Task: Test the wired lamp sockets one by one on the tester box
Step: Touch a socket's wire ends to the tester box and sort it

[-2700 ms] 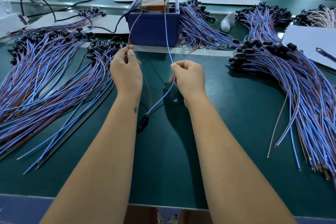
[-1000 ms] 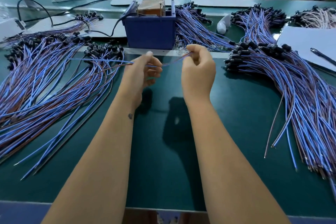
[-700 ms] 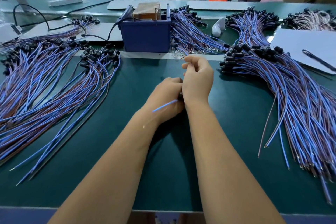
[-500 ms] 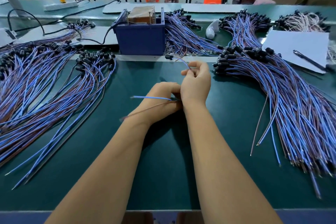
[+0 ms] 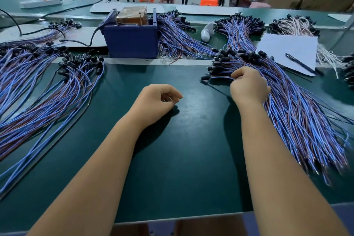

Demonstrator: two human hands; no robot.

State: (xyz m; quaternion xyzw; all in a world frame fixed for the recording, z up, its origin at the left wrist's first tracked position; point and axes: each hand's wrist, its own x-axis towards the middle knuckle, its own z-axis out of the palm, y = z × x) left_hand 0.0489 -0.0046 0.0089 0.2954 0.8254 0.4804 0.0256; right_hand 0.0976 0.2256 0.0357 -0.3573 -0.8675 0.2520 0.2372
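The blue tester box [image 5: 132, 43] stands at the back centre of the green mat, with a brown block and two upright pins on top. My right hand [image 5: 248, 87] lies on the left edge of the right-hand pile of wired sockets [image 5: 298, 113] and pinches the blue and brown wires of one socket. That socket's black head [image 5: 205, 78] points left, just off the pile. My left hand [image 5: 158, 99] rests on the mat in the middle with fingers loosely curled and nothing in it.
A second large pile of wired sockets [image 5: 44, 86] fans out on the left. More bundles [image 5: 178, 34] lie behind the box. A white sheet [image 5: 287, 48] with a pen [image 5: 299, 63] sits at the back right, a white plastic piece [image 5: 206, 32] nearby.
My right hand moved right, to the right-hand pile, and pinches a socket's wires there. My left hand let go of the wires it held and now rests on the mat.
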